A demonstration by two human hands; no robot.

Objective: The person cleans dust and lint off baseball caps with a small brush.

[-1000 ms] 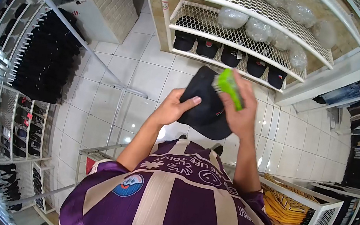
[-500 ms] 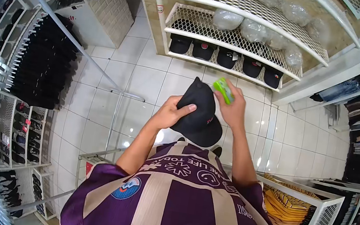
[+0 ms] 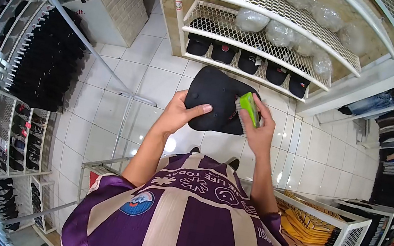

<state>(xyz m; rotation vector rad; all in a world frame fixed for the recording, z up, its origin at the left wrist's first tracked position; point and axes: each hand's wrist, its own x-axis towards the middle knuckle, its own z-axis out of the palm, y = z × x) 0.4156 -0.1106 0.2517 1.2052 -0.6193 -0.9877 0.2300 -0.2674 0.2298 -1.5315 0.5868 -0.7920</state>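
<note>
My left hand (image 3: 178, 114) grips a black cap (image 3: 216, 100) from the left, thumb lying across its crown. My right hand (image 3: 260, 130) holds a bright green brush (image 3: 249, 108) with its bristles against the cap's right side. Both hands are raised in front of my chest, above the white tiled floor. The cap's crown faces up toward the camera; its brim is hidden.
A white mesh shelf rack (image 3: 267, 36) ahead holds a row of black caps (image 3: 250, 63) and plastic-wrapped caps (image 3: 281, 32) above. Racks of dark caps (image 3: 47, 58) stand on the left. A wire bin with folded yellow clothes (image 3: 314, 229) sits at lower right.
The cap has turned so its crown lies flatter and wider toward the camera. The green brush has come down from the cap's top edge onto its right side.
</note>
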